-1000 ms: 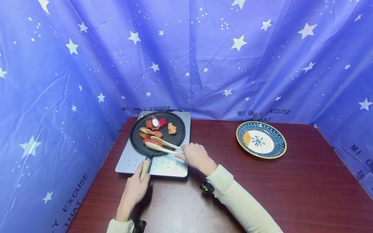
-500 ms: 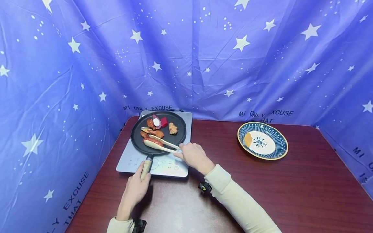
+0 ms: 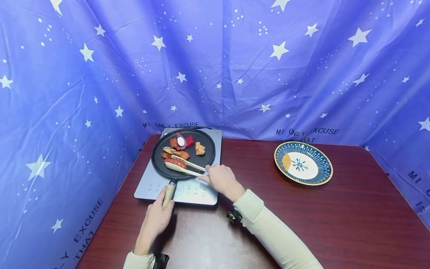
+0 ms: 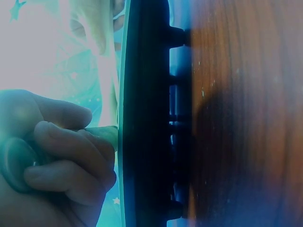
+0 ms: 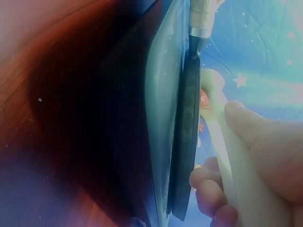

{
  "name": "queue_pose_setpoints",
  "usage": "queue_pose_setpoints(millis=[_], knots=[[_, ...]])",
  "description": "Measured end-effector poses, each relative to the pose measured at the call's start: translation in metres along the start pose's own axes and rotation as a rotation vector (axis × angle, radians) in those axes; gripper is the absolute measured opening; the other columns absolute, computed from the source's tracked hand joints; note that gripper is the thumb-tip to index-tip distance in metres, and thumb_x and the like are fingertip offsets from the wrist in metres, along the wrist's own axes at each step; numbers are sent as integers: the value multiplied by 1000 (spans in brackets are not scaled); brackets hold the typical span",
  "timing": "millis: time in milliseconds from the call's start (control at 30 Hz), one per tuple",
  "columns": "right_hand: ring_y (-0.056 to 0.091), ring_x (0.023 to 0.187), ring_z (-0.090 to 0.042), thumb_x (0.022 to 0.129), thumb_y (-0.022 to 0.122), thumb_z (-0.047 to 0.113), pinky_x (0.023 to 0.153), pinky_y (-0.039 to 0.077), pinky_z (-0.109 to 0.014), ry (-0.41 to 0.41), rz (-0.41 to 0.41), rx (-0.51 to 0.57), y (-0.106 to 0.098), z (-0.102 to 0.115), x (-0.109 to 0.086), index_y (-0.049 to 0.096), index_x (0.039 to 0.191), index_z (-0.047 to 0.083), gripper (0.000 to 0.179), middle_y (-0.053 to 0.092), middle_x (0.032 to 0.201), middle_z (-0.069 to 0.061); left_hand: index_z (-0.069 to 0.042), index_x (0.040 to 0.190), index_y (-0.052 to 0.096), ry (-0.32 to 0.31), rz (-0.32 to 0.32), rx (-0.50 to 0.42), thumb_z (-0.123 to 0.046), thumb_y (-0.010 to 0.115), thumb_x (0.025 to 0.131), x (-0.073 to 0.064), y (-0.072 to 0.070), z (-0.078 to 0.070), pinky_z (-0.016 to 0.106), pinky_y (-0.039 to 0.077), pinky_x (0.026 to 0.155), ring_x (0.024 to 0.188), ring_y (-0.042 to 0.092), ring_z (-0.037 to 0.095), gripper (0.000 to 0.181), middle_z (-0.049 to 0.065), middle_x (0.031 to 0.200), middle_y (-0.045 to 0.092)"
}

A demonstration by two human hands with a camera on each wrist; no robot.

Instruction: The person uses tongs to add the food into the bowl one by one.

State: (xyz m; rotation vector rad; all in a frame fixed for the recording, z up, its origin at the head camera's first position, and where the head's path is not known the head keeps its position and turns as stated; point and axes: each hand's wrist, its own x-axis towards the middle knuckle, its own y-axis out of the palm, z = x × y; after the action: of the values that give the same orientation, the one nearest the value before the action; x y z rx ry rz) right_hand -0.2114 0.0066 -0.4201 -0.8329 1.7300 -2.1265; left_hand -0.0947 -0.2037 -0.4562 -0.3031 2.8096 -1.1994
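In the head view my left hand (image 3: 156, 218) grips the wooden handle (image 3: 169, 195) of a flat black frying pan (image 3: 205, 140). My right hand (image 3: 224, 181) holds cream-coloured tongs (image 3: 192, 172) from the right, low over the pan. The tong tips lie on either side of a red sausage (image 3: 180, 163) near the pan's front edge; whether they touch it I cannot tell. The left wrist view shows curled fingers (image 4: 75, 158) round the handle. In the right wrist view, thumb and fingers hold the tongs (image 5: 236, 165) beside the pan's rim (image 5: 189, 123).
Under the pan is a silver induction cooker (image 3: 144, 188). Fried chicken (image 3: 200, 148), brown glazed pieces (image 3: 183, 154), a red cube (image 3: 189, 141) and a purple-and-white piece (image 3: 181, 141) lie in the pan. A blue-patterned plate (image 3: 304, 164) stands right on the dark wooden table (image 3: 336, 216).
My right hand and the tongs have shifted slightly left along the sausage. My left hand stays on the pan handle, and the head view has moved a little.
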Motion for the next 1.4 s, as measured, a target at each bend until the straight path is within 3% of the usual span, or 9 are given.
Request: queue_pose_setpoints(millis=[133,367,533,667,867,1133,1400], knots=[[54,50,-23,86,62,49,45,43,-38,4,-21,15,0,0,-1,53,77,10,41,49,56,0,-8,145,37,-10,4,-1,-22,54,92,0,0,-1,46,45,67,71,56,24,58,27,109,63],[49,48,-20,87,60,53,42,37,-36,87,38,72,0,-2,-3,50,79,13,42,44,56,3,-7,145,38,-8,-1,2,-22,54,91,0,-1,-2,47,45,68,73,57,25,58,28,111,61],[47,50,-18,87,59,54,43,36,-34,121,67,121,0,-3,-7,53,84,13,42,46,59,3,-7,145,37,-10,6,1,-22,53,91,1,-1,-3,48,45,69,74,57,25,58,28,112,61],[49,55,-16,85,65,47,49,39,-34,114,87,150,-2,-6,-11,58,90,12,36,49,65,4,-7,145,37,-12,7,1,-22,53,92,0,-1,-3,48,45,70,74,57,25,58,27,112,61],[49,57,-14,80,71,34,50,40,-33,100,41,190,-6,-13,-19,60,90,13,26,51,68,6,-8,145,38,-11,-1,0,-22,54,92,0,-2,-3,47,45,70,75,57,25,57,27,113,61],[43,50,-14,81,70,35,45,35,-32,169,-20,221,-12,-26,-37,55,86,16,25,42,61,6,-9,145,37,-18,5,15,-23,54,92,0,-2,-1,47,45,69,74,56,25,57,26,111,62],[45,51,-15,80,72,37,46,37,-34,224,-55,207,-19,-45,-56,57,89,16,27,46,62,8,-8,145,38,-6,-3,16,-22,54,92,-2,-1,-1,47,45,70,75,57,25,57,27,111,62]])
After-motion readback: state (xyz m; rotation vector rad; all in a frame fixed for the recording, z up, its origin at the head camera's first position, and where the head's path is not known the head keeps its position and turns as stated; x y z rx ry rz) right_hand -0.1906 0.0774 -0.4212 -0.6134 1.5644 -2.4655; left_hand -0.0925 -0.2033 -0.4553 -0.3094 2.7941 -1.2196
